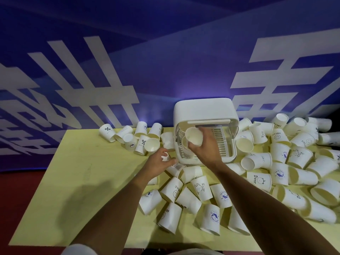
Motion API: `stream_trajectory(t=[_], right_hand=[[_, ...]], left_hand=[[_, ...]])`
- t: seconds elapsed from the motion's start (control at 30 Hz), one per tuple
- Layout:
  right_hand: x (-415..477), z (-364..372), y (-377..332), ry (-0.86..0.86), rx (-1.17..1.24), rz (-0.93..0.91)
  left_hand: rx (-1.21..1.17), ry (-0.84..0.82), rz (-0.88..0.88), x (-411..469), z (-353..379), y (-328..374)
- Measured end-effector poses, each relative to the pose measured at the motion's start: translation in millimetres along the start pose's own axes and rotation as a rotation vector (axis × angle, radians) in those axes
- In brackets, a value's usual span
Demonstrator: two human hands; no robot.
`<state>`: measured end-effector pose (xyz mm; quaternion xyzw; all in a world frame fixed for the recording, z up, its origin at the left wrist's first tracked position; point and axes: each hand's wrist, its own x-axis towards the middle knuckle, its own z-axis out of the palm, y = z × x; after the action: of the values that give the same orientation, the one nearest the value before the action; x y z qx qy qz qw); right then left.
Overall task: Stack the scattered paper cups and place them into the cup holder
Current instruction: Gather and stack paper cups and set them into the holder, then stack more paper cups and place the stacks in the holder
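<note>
The right hand (205,148) grips a white paper cup (194,138) at the open front of the white plastic cup holder (204,109), apparently to seat it inside. The left hand (158,163) curls round another small white cup (165,156) just beside the holder, likely next. Scattered printed paper cups (279,173) crowd the pale yellow counter (92,181) below a blue lettered wall (165,61).

A pale yellow surface (82,181) carries a white cup holder (204,111) at the middle of its far edge. Printed white paper cups (298,173) lie mostly on their sides. There is a short row along the far edge left of the holder, a cluster toward the near edge, and a dense heap at the right end.
</note>
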<state>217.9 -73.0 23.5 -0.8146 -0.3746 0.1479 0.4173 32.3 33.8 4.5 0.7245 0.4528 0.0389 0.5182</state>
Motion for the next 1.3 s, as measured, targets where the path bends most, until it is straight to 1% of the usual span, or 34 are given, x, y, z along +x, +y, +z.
stream_trajectory(t=[0.13, 0.33, 0.43, 0.57, 0.8, 0.87, 0.93, 1.0, 1.1, 1.3], right_hand=[[2.8, 15.9, 6.7, -0.04, -0.158, -0.019], [12.8, 40.6, 18.8, -0.068, -0.318, 0.019], [12.7, 48.2, 23.1, -0.081, -0.333, 0.018], [12.7, 53.2, 25.1, -0.106, -0.334, 0.063], [14.5, 54.6, 22.2, -0.136, -0.336, 0.109], [10.8, 52.7, 18.6, -0.082, -0.329, 0.086], [5.2, 51.0, 13.9, -0.023, -0.326, 0.021], [-1.2, 51.1, 8.7, -0.007, -0.334, -0.048], [-8.4, 56.8, 1.1, -0.043, -0.311, -0.1], [-8.7, 74.4, -23.2, -0.136, -0.291, -0.145]], left_hand=[[-0.017, 0.012, -0.005, 3.2, -6.6, -9.6], [-0.027, 0.013, -0.034, 5.7, -13.7, -22.2], [-0.041, 0.027, -0.059, 6.4, -16.7, -29.7], [-0.058, 0.045, -0.074, 5.3, -18.4, -35.2], [-0.04, 0.037, -0.088, 4.1, -18.8, -40.9], [-0.046, 0.035, -0.087, 3.6, -19.1, -40.9], [-0.049, 0.032, -0.083, 2.7, -20.0, -39.7], [-0.052, 0.034, -0.08, 2.1, -21.3, -39.3], [-0.061, 0.039, -0.071, -0.1, -24.7, -37.9], [-0.082, 0.078, -0.08, -6.7, -42.7, -41.1]])
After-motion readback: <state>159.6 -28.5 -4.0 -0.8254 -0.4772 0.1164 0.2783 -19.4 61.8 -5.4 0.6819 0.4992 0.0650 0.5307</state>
